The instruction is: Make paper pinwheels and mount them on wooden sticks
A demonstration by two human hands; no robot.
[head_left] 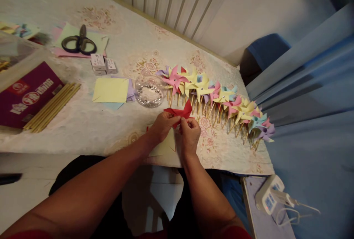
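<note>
A red paper pinwheel point(181, 111) with folded blades is held up between my two hands over the front of the table. My left hand point(163, 125) is closed on its left side, fingers pinching the paper. My right hand point(190, 130) pinches it near the centre from the right; whether a pin is between those fingertips I cannot tell. Below the hands lies a pale yellow paper sheet point(166, 146), partly covered by my left arm. Just beyond the pinwheel stands a round clear container point(149, 93) with many small shiny metal pieces.
Finished pinwheels point(203, 86) on sticks stand in a long row at right. Yellow paper squares point(110, 90), small boxes point(103, 64) and black-handled scissors point(80, 42) lie left of centre. Wooden sticks point(52, 107) rest by a purple box point(30, 93). A power strip point(269, 196) sits lower right.
</note>
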